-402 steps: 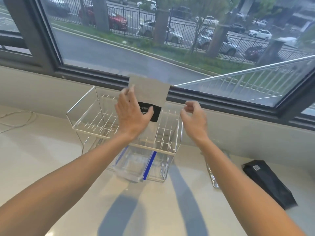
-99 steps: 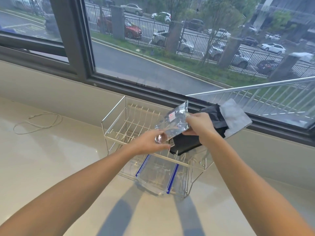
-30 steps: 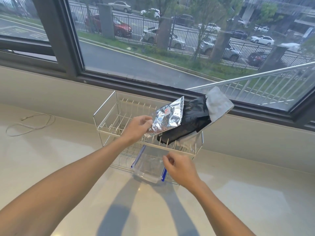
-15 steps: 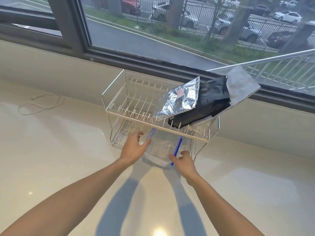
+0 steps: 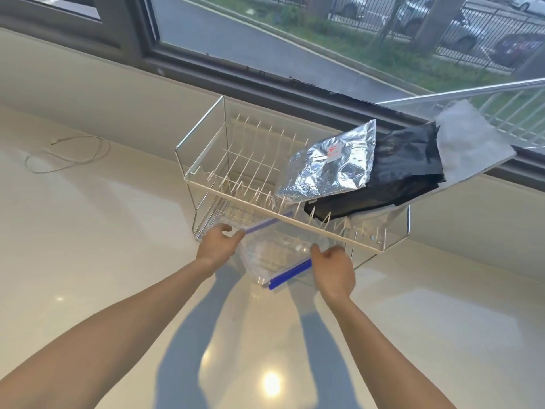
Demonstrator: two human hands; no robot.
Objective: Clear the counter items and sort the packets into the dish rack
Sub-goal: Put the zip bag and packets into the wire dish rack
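Note:
A two-tier wire dish rack stands on the pale counter by the window. Three packets lean in its upper right: a silver foil packet, a black packet behind it, and a grey-white packet at the back. Under the upper tier sits a clear tray with blue side strips, sticking out toward me. My left hand grips the tray's left edge. My right hand grips its right front corner by the blue strip.
A thin white cable lies looped on the counter at the left. The wall and dark window frame run right behind the rack. The glossy counter stretches out on both sides and toward me.
My left hand let go of the foil packet and dropped to the tray. Both hands closed on the clear tray's sides, and it sits farther out of the rack.

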